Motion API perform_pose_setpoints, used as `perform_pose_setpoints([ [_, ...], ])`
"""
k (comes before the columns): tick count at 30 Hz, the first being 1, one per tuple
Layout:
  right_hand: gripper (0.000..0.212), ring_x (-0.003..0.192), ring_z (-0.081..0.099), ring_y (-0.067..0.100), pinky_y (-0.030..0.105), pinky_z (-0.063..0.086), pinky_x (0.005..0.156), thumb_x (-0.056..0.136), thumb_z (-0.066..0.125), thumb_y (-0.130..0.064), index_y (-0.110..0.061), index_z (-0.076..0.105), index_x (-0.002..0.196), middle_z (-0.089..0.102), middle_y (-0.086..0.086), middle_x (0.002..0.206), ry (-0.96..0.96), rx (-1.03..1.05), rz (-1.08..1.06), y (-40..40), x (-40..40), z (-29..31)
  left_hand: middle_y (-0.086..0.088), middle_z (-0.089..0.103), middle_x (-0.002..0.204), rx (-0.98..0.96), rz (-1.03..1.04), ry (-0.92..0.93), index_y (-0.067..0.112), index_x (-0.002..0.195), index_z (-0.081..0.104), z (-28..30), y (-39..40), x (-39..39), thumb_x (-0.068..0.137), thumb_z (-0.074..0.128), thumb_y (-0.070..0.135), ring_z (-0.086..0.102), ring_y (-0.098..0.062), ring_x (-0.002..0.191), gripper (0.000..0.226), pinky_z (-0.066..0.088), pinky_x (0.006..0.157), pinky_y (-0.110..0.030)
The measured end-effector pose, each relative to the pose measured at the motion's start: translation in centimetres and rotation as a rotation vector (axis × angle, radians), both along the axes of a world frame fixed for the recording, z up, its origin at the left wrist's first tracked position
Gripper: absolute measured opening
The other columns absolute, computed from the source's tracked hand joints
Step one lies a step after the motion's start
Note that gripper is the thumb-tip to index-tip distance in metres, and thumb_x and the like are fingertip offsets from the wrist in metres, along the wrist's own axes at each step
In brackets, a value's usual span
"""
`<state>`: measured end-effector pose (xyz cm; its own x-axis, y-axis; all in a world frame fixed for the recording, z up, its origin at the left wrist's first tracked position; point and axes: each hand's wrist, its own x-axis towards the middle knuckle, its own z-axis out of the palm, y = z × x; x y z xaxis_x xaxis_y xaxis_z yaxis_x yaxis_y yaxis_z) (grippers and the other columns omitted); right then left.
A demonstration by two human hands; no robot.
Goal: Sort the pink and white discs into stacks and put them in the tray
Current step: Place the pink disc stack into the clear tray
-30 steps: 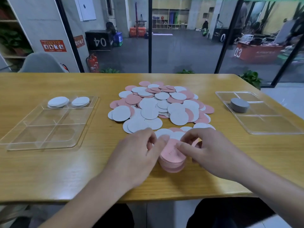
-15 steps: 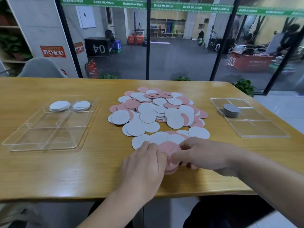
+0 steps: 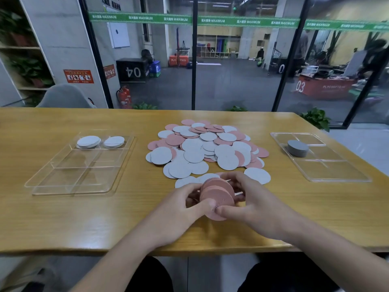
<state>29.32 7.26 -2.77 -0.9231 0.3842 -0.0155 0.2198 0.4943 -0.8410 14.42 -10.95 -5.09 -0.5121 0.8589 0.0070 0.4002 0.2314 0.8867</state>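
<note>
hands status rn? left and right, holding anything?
Left hand: closed on the pink disc stack, gripping its left side.
Right hand: closed on the same stack, gripping its right side; stack tilted, lifted off the table.

You held a stack of pink discs [image 3: 217, 196] tilted on edge near the desk's [image 3: 63, 218] front edge, your left hand [image 3: 179, 209] and right hand [image 3: 255, 207] gripping it from either side. Behind it lay the mixed pile of discs [image 3: 207, 147]; clear trays [image 3: 77, 163] sat toward both side edges.
</note>
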Motion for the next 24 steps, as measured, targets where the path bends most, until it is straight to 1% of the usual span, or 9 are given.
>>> perform_pose_setpoints([
  [3, 0.076, 0.131, 0.056, 0.001, 0.025, 0.048, 0.108, 0.088, 0.088, -0.036, -0.035, 0.048, 0.153, 0.057, -0.029, 0.139, 0.143, 0.252, 0.038, -0.3, 0.2, -1.9, 0.03, 0.069, 0.104, 0.025, -0.031, 0.152, 0.044, 0.128, 0.063, 0.1, -0.8, -0.6, 0.096, 0.084, 0.046, 0.064, 0.004, 0.09, 0.038, 0.045, 0.082, -0.015],
  [5, 0.076, 0.139, 0.05, 0.003, 0.026, 0.044, 0.113, 0.093, 0.081, -0.038, -0.034, 0.042, 0.158, 0.051, -0.029, 0.146, 0.174, 0.293, 0.065, -0.7, 0.3, -3.0, 0.026, 0.065, 0.106, 0.032, 0.008, 0.259, 0.046, 0.126, 0.058, -0.5, -0.9, -0.3, 0.094, 0.083, 0.051, 0.06, 0.001, 0.09, 0.04, 0.041, 0.078, -0.015],
  [8, 0.079, 0.147, 0.04, 0.005, 0.033, 0.037, 0.121, 0.099, 0.067, -0.042, -0.032, 0.027, 0.166, 0.042, -0.019, 0.155, 0.157, 0.41, 0.104, -0.9, 0.3, -4.3, 0.026, 0.058, 0.135, -0.011, 0.027, 0.299, 0.052, 0.142, 0.043, -1.3, -0.9, 0.1, 0.094, 0.073, 0.064, 0.057, -0.001, 0.125, 0.058, 0.046, 0.105, -0.027],
  [10, 0.083, 0.151, 0.03, 0.004, 0.031, 0.028, 0.126, 0.102, 0.06, -0.046, -0.028, 0.015, 0.17, 0.034, -0.015, 0.161, 0.111, 0.483, 0.113, -1.1, 0.2, -4.4, 0.021, 0.044, 0.152, -0.092, 0.034, 0.337, 0.049, 0.159, 0.023, -1.5, -0.7, 0.6, 0.095, 0.061, 0.069, 0.045, -0.002, 0.142, 0.077, 0.039, 0.121, -0.033],
  [12, 0.085, 0.152, 0.025, 0.006, 0.032, 0.023, 0.128, 0.103, 0.051, -0.049, -0.024, 0.007, 0.171, 0.03, -0.012, 0.163, 0.071, 0.547, 0.124, -1.3, 0.0, -4.4, 0.014, 0.035, 0.156, -0.161, 0.034, 0.366, 0.046, 0.166, 0.009, -1.7, -0.3, 1.3, 0.099, 0.052, 0.067, 0.038, -0.009, 0.147, 0.082, 0.035, 0.126, -0.037],
  [15, 0.083, 0.152, 0.025, 0.008, 0.034, 0.022, 0.128, 0.099, 0.038, -0.054, -0.023, 0.007, 0.171, 0.031, -0.01, 0.163, 0.046, 0.562, 0.15, -1.1, 0.1, -4.3, 0.01, 0.031, 0.158, -0.18, 0.04, 0.345, 0.047, 0.167, 0.003, -1.7, 0.2, 1.7, 0.102, 0.048, 0.064, 0.034, -0.012, 0.149, 0.081, 0.032, 0.128, -0.04],
  [19, 0.078, 0.149, 0.027, 0.008, 0.032, 0.02, 0.128, 0.106, 0.04, -0.045, -0.021, 0.004, 0.171, 0.033, -0.01, 0.158, 0.047, 0.563, 0.181, -0.5, 0.1, -4.5, 0.015, 0.033, 0.156, -0.186, -0.033, 0.325, 0.041, 0.167, 0.009, -1.3, 0.2, 1.1, 0.106, 0.051, 0.053, 0.028, -0.005, 0.151, 0.074, 0.029, 0.129, -0.037],
  [22, 0.071, 0.142, 0.032, 0.007, 0.036, 0.026, 0.126, 0.109, 0.043, -0.043, -0.021, 0.013, 0.169, 0.038, -0.012, 0.15, 0.077, 0.57, 0.206, -0.2, 0.2, -4.6, 0.017, 0.045, 0.139, -0.184, -0.084, 0.356, 0.042, 0.146, 0.032, -1.2, -0.1, 0.4, 0.105, 0.053, 0.056, 0.038, -0.004, 0.139, 0.049, 0.04, 0.12, -0.041],
  [24, 0.064, 0.143, 0.032, 0.006, 0.036, 0.029, 0.124, 0.109, 0.05, -0.044, -0.027, 0.023, 0.164, 0.037, -0.016, 0.151, 0.126, 0.56, 0.203, 0.1, 0.4, -4.6, 0.019, 0.048, 0.133, -0.191, -0.109, 0.317, 0.046, 0.137, 0.037, -0.8, -0.4, -0.2, 0.101, 0.054, 0.062, 0.045, -0.001, 0.133, 0.043, 0.045, 0.115, -0.041],
])
